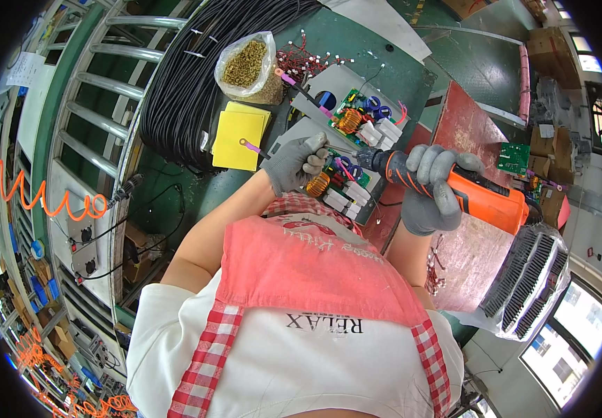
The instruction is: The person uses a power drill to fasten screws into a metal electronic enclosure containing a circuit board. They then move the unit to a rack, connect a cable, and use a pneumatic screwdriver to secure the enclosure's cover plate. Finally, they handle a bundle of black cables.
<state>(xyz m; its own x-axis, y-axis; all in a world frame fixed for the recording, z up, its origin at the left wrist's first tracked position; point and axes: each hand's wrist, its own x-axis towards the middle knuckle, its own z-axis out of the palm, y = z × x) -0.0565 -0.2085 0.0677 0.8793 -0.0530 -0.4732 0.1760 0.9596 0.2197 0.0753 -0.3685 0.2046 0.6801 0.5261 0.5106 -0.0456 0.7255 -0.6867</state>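
Observation:
My right hand, in a grey glove, wraps round the body of an orange and black power screwdriver. Its chuck and thin bit point left, toward my other hand. Also gloved, my left hand is closed, thumb and forefinger pinched by the bit's tip; whatever they hold is too small to make out. Just beyond lies a green circuit board with a copper coil, blue parts and white blocks. A similar board sits nearer me, partly under the tool and left hand. Grey metal plates lie around the boards.
Yellow sheets and an open bag of brass-coloured hardware stand left of the boards. Behind them are a large black cable coil and red wires with white plugs. Black finned parts in plastic are at right.

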